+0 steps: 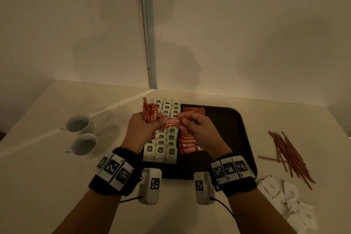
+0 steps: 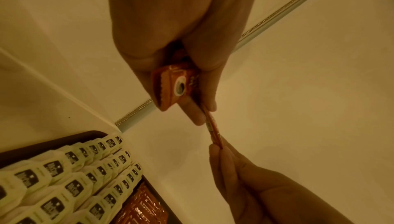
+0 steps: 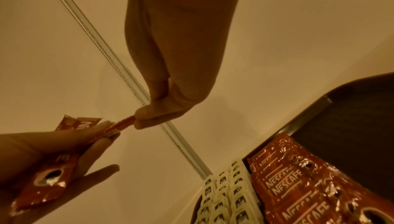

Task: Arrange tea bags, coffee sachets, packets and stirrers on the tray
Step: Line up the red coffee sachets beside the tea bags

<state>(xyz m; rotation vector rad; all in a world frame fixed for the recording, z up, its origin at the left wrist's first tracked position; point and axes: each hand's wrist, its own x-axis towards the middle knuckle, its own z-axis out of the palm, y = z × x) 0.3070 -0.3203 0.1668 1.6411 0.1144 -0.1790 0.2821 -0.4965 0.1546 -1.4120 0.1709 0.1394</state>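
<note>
Above the dark tray (image 1: 233, 129), my left hand (image 1: 141, 128) grips a bundle of red coffee sachets (image 1: 151, 115) upright. One single sachet (image 1: 173, 122) lies level between both hands: the left fingers pinch its left end, my right hand (image 1: 195, 126) pinches its right end. The left wrist view shows the bundle (image 2: 175, 87) in the fist and the single sachet (image 2: 213, 130) edge-on. The right wrist view shows my right fingertips (image 3: 147, 118) pinching the sachet (image 3: 122, 123). On the tray lie rows of white tea bags (image 1: 161, 150) and a column of sachets (image 1: 190, 145).
Two white cups (image 1: 77, 125) (image 1: 84, 144) stand left of the tray. Brown stirrers (image 1: 290, 156) lie in a loose pile to the right, with white packets (image 1: 288, 201) nearer me. The tray's right half is bare. A wall corner rises behind the table.
</note>
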